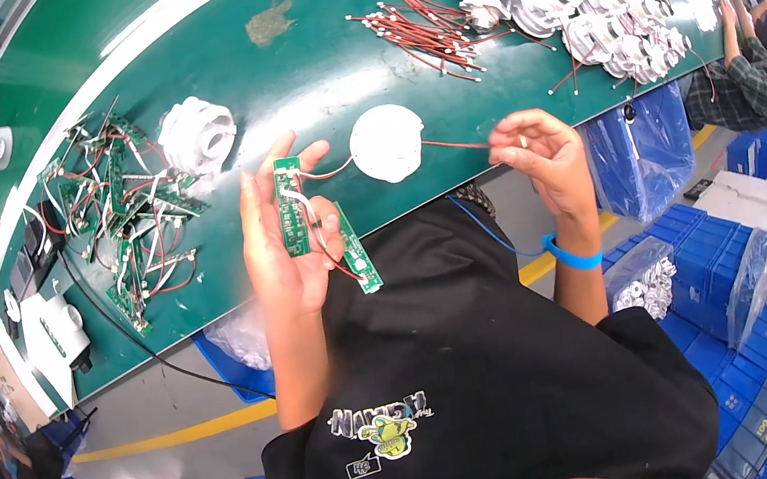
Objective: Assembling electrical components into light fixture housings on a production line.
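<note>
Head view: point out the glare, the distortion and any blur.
Head view: a white glare streak runs along the green table; fisheye bends its edge and blackens the corners; the circuit boards in the left hand look sharp, while the blue bins near the rim soften.

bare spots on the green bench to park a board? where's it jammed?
Free: green bench between the white ribbed housing and the loose red wire bundle, above the white round disc. Crowded: the circuit board pile at far left, and the white housing cluster at right. Both hands are full.

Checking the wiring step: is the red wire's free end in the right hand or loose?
In hand: right hand pinches the red wire running from the white disc.
</note>
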`<state>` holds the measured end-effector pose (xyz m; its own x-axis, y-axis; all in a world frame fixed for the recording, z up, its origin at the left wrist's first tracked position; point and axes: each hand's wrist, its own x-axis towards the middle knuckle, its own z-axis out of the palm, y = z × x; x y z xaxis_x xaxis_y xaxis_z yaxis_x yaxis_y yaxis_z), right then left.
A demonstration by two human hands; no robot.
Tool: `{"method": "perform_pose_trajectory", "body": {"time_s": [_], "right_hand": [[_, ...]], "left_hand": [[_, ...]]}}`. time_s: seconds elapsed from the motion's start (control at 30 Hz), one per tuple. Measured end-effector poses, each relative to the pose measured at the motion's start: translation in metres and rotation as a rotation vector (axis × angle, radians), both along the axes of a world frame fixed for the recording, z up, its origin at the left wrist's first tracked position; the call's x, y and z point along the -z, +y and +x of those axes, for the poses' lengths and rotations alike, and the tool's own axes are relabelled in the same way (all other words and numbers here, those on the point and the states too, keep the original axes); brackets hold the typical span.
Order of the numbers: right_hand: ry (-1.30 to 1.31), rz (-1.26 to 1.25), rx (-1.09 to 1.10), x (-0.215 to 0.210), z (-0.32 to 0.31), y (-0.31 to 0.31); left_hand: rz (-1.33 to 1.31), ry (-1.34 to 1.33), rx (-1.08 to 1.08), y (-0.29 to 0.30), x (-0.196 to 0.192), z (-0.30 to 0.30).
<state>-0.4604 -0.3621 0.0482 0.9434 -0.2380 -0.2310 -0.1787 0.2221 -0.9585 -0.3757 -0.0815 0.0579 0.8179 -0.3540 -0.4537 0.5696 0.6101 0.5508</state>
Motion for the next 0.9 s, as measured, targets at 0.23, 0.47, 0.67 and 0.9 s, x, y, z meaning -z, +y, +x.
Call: {"method": "perform_pose_trajectory", "body": {"time_s": [0.23,0.47,0.67,0.9], "right_hand": [[-0.275,0.294,0.231,0.012,0.012,0.033],[-0.374,0.005,0.311,0.008,0.019,0.056],[-0.732,-0.941,-0.182,-0.011,0.036,0.084],[-0.719,-1.014,-0.189,-0.006,0.045,0.098]], "left_hand": [[-0.02,0.06,-0.031,-0.005,0.003,-0.002],[-0.011,-0.001,0.02,-0.007,0.008,-0.009],[-0.015,0.03,0.044,-0.018,0.002,-0.012],[0.0,-0.099,0.14,-0.02,0.009,-0.022]]}}
